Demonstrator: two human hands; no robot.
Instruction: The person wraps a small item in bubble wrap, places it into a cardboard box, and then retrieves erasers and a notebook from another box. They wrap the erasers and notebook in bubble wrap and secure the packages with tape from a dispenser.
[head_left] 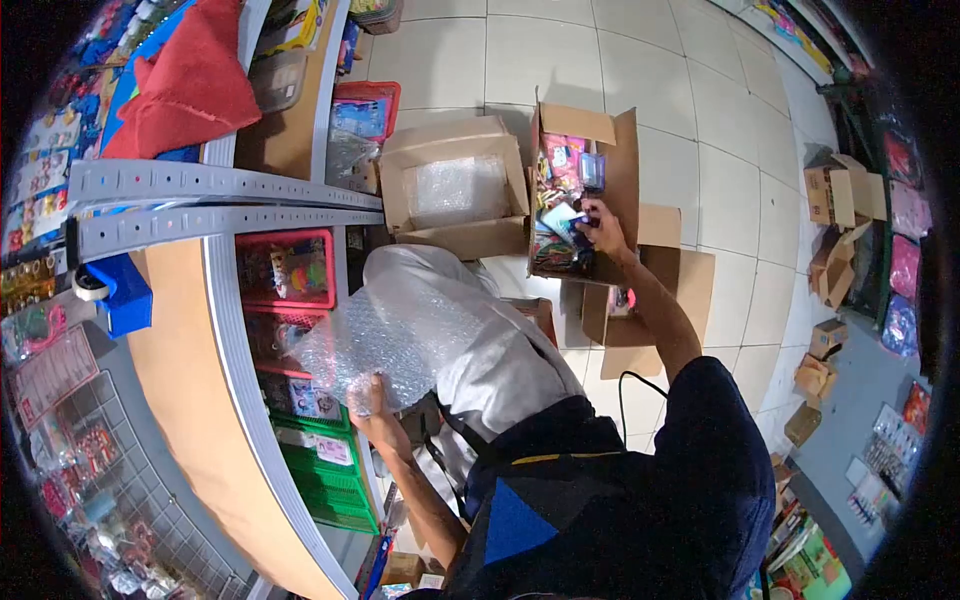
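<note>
My left hand (380, 422) grips the lower edge of a clear sheet of bubble wrap (390, 335), which spreads over my lap and grey trousers. My right hand (606, 236) reaches into an open cardboard box (624, 160) on the floor. Its fingers are closed on a small item with dark blue and pale parts (578, 221), whose exact kind I cannot make out. Around it in the box lie colourful packaged goods, among them a pink packet (563, 158). Left of that box stands another open carton (455, 137) with bubble wrap inside.
A third open carton (695, 300) sits under my right forearm. To the left are a shelf edge (225, 330), metal uprights (230, 185), red baskets (331, 268) and green baskets (325, 490). Small cardboard boxes (845, 190) stand along the right side of the tiled floor (700, 130).
</note>
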